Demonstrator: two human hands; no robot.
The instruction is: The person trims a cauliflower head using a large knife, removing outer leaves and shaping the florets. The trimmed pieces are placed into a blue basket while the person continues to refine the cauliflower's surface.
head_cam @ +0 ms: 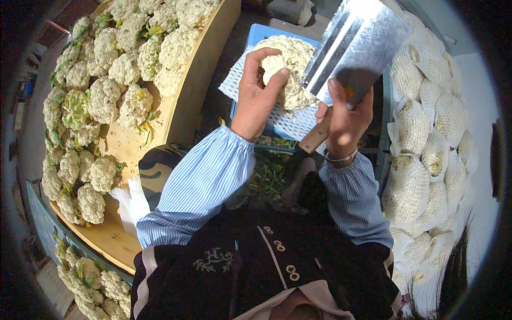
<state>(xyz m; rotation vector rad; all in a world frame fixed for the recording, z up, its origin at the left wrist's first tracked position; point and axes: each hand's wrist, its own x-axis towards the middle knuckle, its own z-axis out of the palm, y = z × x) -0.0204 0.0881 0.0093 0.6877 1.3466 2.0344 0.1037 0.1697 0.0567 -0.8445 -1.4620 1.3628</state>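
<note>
In the upper middle, a cauliflower head (294, 86) rests on a piece of white foam netting (234, 80) laid over a blue board (260, 34). My left hand (262, 90) grips the near left side of the cauliflower with thumb and fingers. My right hand (348, 116) is closed around the wooden handle of a broad metal cleaver (356, 44), its blade pointing up and away. The blade's lower left edge is by the right side of the cauliflower; whether it touches cannot be told. The blade hides part of the board.
A wooden bin (160, 146) on the left holds many loose cauliflower heads (105, 100). White foam netting (130, 204) lies at its near edge. More cauliflowers (90, 276) lie at lower left. Net-wrapped cauliflowers (410, 190) are piled along the right. Leaf trimmings (268, 176) lie below the board.
</note>
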